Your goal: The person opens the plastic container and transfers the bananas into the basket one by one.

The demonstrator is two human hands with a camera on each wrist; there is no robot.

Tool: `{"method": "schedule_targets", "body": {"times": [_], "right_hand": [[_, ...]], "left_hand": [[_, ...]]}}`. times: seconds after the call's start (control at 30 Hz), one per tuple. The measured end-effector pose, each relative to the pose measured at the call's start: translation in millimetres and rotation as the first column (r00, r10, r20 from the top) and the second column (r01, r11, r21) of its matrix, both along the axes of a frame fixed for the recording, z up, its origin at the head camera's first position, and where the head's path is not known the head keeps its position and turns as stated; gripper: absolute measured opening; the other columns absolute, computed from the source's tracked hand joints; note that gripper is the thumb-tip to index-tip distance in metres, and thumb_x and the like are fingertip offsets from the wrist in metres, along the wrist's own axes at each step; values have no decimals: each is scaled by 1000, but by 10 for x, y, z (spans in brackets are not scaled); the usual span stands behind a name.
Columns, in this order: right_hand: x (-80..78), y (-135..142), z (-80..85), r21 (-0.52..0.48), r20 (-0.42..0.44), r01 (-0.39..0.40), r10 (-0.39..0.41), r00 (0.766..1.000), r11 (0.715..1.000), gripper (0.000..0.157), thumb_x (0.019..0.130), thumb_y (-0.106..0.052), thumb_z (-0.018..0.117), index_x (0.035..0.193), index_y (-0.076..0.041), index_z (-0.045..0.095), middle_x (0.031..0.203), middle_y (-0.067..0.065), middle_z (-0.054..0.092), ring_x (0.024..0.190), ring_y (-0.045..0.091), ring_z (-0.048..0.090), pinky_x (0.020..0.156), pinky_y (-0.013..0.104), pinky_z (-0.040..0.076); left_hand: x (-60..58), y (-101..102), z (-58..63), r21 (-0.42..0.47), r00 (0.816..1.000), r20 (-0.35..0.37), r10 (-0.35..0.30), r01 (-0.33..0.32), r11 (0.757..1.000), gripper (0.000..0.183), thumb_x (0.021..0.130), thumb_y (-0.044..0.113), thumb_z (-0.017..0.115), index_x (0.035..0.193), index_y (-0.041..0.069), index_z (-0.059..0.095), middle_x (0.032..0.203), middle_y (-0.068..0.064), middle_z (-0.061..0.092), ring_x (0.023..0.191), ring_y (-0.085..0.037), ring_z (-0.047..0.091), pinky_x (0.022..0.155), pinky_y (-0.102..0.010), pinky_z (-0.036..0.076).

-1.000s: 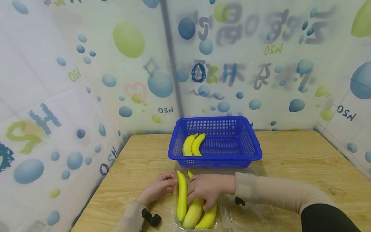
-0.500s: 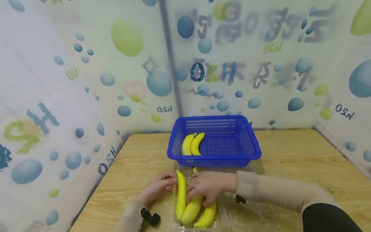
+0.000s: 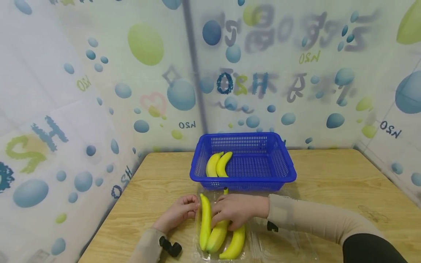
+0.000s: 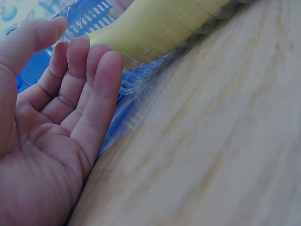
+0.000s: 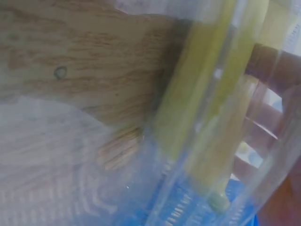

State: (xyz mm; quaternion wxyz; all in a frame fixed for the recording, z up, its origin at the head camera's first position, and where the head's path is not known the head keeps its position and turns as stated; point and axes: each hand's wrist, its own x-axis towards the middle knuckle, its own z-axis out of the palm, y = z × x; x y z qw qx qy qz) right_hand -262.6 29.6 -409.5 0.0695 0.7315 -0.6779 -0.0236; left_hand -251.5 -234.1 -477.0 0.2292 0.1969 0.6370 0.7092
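A clear plastic clamshell box (image 3: 247,252) lies opened on the wooden table with three bananas in it. My left hand (image 3: 184,211) holds the box's left rim between thumb and curled fingertips, beside the left banana (image 3: 205,228). Over the box, my right hand (image 3: 235,210) grips the middle banana (image 3: 217,239) from above; its dark stem end sticks out beyond the knuckles. Partly under that hand lies the right banana (image 3: 236,244). In the right wrist view, clear plastic and yellow bananas (image 5: 188,94) blur in front of the fingers (image 5: 268,101).
A blue mesh basket (image 3: 243,179) stands directly behind the box, with two bananas (image 3: 219,165) at its left. The box's clear lid (image 3: 279,243) spreads to the right under my right forearm. Patterned curtains (image 3: 263,109) surround the wooden table (image 3: 329,175).
The middle banana has turned straighter, its stem end shifting right and away from me, with my right hand on it. The left hand has stayed at the rim.
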Motion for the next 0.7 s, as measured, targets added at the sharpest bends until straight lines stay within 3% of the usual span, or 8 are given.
{"method": "schedule_targets", "body": {"times": [0.43, 0.7], "right_hand": [[-14, 9, 0, 9, -9, 90, -89, 996, 996, 46, 77, -25, 76, 121, -26, 63, 117, -11, 60, 106, 3, 55, 93, 26, 41], [-48, 11, -1, 84, 86, 144, -151, 985, 986, 50, 73, -19, 75, 121, -26, 63, 105, -15, 62, 94, 0, 53, 90, 25, 39]], "left_hand": [[9, -1, 38, -26, 1000, 8, 8, -7, 1000, 10, 96, 6, 52, 89, 12, 55, 83, 3, 54, 74, -7, 56, 67, -23, 50], [18, 8, 26, -21, 1000, 20, 6, -6, 1000, 9, 96, 6, 52, 89, 11, 55, 84, 2, 54, 75, -7, 56, 67, -24, 50]]}}
